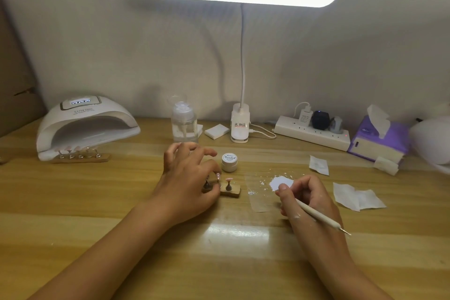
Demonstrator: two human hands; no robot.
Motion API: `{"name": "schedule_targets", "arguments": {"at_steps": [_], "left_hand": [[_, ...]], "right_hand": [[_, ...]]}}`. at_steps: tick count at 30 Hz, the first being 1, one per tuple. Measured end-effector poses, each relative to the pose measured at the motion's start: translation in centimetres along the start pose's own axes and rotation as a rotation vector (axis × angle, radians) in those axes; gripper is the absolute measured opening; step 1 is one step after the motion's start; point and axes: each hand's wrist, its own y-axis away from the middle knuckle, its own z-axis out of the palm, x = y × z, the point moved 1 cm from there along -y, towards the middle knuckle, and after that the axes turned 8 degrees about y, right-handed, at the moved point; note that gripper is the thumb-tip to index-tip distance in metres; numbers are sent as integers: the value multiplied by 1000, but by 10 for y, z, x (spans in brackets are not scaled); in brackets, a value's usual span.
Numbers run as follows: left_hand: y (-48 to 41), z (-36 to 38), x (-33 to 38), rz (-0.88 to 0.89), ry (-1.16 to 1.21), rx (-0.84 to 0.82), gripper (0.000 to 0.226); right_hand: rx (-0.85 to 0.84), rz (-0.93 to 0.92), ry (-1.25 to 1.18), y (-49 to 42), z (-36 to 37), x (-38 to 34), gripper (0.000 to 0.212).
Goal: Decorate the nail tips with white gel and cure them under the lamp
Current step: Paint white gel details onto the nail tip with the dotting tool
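Just left of the frame's centre, the left hand point(190, 178) is laid over a small wooden holder point(232, 192) on the wooden table point(219, 263). Its thumb and forefinger are closed together on a pink nail tip point(218, 175) mounted on a stand, while the other fingers are spread and raised. A second nail tip point(229, 180) is seen upright on its own stand at the holder's right end, free of the hand. Just behind the holder, a small white gel jar point(229, 162) is set with its lid on. To the right of centre, the right hand point(306, 197) is curled around a slim white dotting tool point(319, 214), whose metal point is directed toward the lower right. The front end of the tool is hidden by the fingers, which are held at a blob of white gel point(280, 182) spread on a clear film point(259, 200). At the upper left, the curing lamp point(85, 124) is placed with its display lit, and a wooden strip of nail tips point(80, 156) is seen at its mouth. Crumpled wipes point(355, 196) are scattered to the right.
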Motion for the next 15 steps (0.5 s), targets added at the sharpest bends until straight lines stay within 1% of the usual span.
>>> {"name": "schedule_targets", "arguments": {"at_steps": [3, 7, 11, 15], "left_hand": [[-1, -5, 7, 66, -61, 34, 26], [0, -4, 20, 99, -49, 76, 17], [2, 0, 27, 115, -38, 115, 17], [4, 0, 34, 246, -113, 186, 9]], "right_hand": [[7, -4, -7, 0, 0, 1, 17], [21, -11, -12, -2, 0, 3, 16], [14, -9, -88, -3, 0, 0, 19], [81, -33, -150, -10, -7, -2, 26]]}}
